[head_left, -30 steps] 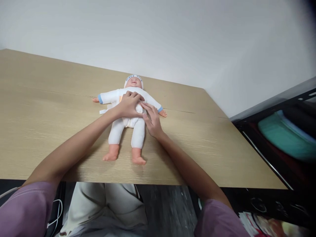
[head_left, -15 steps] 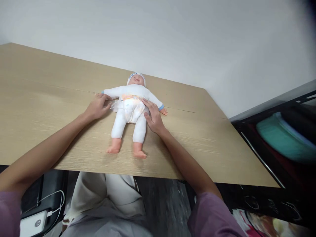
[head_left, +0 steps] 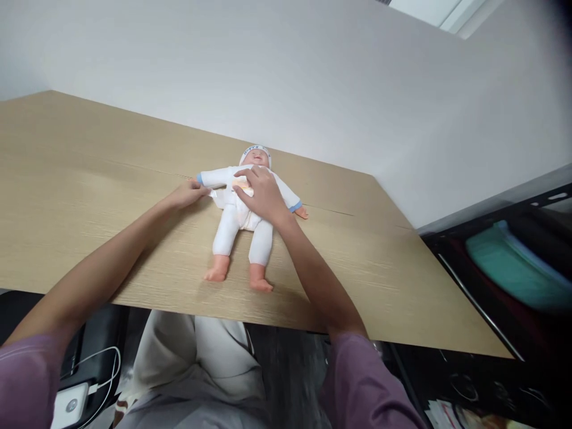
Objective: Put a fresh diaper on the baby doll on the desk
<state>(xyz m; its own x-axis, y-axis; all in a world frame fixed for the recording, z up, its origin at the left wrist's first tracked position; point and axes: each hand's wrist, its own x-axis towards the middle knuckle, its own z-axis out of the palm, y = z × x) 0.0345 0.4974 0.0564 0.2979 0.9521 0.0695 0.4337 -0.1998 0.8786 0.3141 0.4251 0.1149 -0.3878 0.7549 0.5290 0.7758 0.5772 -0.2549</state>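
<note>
A baby doll point(head_left: 227, 231) in a white suit with blue cuffs and a printed white cap lies face up on the wooden table, its feet toward me. Around its hips is a white diaper point(head_left: 246, 220) with an orange band at the waist. My left hand point(head_left: 190, 193) pinches the diaper's side wing, which is pulled out to the left of the doll. Across the doll's belly lies my right hand point(head_left: 263, 192), fingers spread and thumb apart, touching the diaper's front waist and covering part of it.
The light wooden table point(head_left: 111, 238) has thin seams and meets a pale wall point(head_left: 268, 77) at the back. To the right, a dark shelf holds a teal item point(head_left: 513, 262). Below left, a white power bank point(head_left: 71, 406) with a cable sits on a black seat.
My right hand has moved from the diaper's right side up and leftward onto the belly. The left hand now pinches the diaper wing and draws it outward. The view has shifted slightly.
</note>
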